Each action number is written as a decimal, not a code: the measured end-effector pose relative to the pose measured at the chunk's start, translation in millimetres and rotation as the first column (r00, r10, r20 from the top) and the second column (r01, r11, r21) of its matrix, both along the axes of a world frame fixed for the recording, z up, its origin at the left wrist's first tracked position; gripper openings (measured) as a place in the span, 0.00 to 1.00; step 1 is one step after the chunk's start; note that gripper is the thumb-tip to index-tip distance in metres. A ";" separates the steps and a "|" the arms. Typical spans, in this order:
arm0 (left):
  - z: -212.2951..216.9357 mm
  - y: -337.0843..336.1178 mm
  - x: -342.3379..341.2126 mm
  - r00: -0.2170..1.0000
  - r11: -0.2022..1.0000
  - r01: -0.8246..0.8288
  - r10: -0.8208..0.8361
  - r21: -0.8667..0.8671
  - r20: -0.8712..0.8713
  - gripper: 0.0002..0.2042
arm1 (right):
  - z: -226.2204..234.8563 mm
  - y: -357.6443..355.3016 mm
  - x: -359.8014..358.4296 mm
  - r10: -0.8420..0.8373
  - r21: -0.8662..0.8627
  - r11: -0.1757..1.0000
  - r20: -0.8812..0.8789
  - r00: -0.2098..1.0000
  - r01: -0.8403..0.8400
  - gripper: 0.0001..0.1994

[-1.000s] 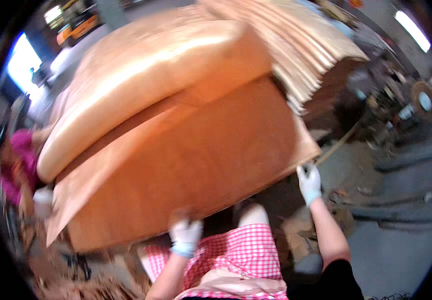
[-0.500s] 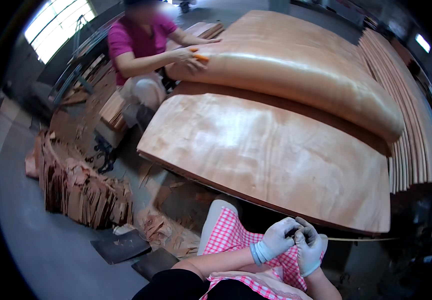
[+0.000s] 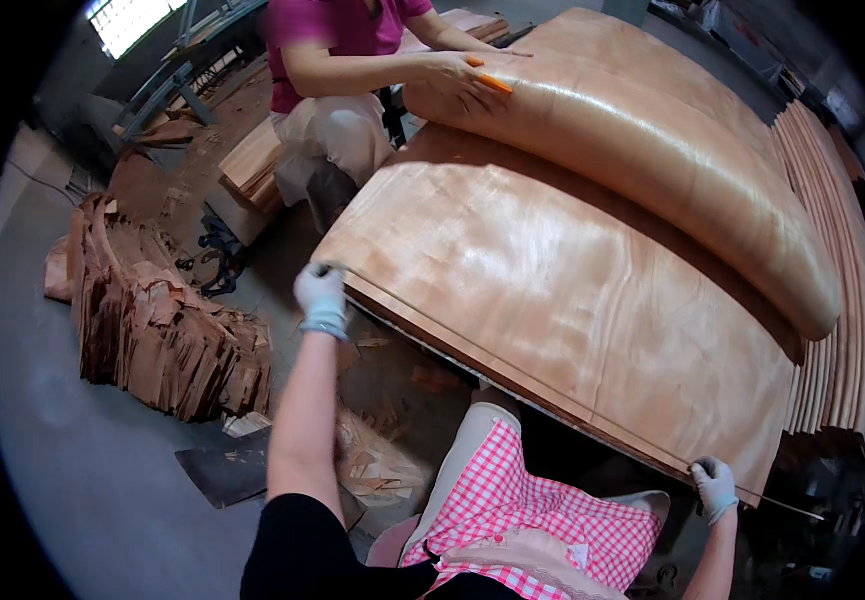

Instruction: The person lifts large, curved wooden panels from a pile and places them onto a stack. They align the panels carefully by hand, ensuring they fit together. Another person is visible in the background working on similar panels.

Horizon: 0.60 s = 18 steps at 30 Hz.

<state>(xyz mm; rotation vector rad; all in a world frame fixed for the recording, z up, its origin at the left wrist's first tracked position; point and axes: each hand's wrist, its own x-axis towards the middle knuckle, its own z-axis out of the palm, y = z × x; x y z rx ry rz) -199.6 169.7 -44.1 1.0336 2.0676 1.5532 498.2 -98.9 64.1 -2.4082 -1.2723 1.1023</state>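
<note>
My left hand (image 3: 320, 292), in a whitish work glove, is closed at the left corner of a stack of wood veneer sheets (image 3: 542, 290). My gloved right hand (image 3: 715, 485) pinches at the stack's near right edge. Between them a thin, light strip or cord (image 3: 512, 355) runs along the near edge, lying on the top sheet. Its free end sticks out past my right hand, beyond the stack. Whether it is a cord or a stiff strip, I cannot tell.
Across the stack, a person in a pink shirt (image 3: 347, 35) holds an orange-handled tool (image 3: 492, 82) by a folded-over veneer sheet (image 3: 632, 170). Rippled veneer sheets (image 3: 832, 310) stand at right. Torn veneer scraps (image 3: 162, 320) are piled on the floor at left.
My hands were together over my lap and are now spread wide along the stack's near edge, the strip stretched between them. The co-worker's hands stay on the folded sheet.
</note>
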 end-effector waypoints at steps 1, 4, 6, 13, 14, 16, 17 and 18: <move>-3.5 9.2 -31.5 0.998 0.994 -0.017 0.010 -0.104 -0.066 0.04 | -8.3 -6.8 17.2 0.088 0.066 0.993 0.107 0.990 -0.096 0.10; -8.8 30.0 -50.4 0.983 0.965 0.011 -0.059 -0.262 -0.176 0.08 | -11.6 -19.2 22.9 0.068 0.083 0.992 0.245 0.967 -0.091 0.13; -21.7 35.7 -53.7 0.966 0.905 0.012 -0.121 -0.425 -0.230 0.09 | -10.4 -10.8 7.3 0.085 0.030 0.995 0.291 0.953 -0.098 0.17; -28.0 33.2 -62.6 0.958 0.907 0.159 -0.237 -0.390 -0.161 0.11 | -38.2 17.2 8.9 0.113 -0.212 0.977 0.372 0.921 -0.035 0.25; -24.5 30.8 -81.0 0.964 0.913 0.107 -0.192 -0.393 -0.185 0.13 | -41.5 29.0 0.6 0.103 -0.199 0.979 0.337 0.936 -0.036 0.27; 10.9 29.0 -20.7 0.780 0.837 -0.281 -0.086 -0.470 -0.620 0.21 | -35.6 27.8 1.8 0.082 -0.237 0.971 0.306 0.949 -0.007 0.26; 37.1 24.2 36.3 0.698 0.829 -0.402 0.002 -0.389 -0.717 0.27 | -37.7 19.7 9.0 0.083 -0.225 0.974 0.310 0.947 -0.012 0.26; 49.6 19.0 78.7 0.716 0.866 -0.357 0.013 -0.350 -0.698 0.31 | -40.6 15.8 12.4 0.071 -0.214 0.977 0.301 0.951 -0.005 0.25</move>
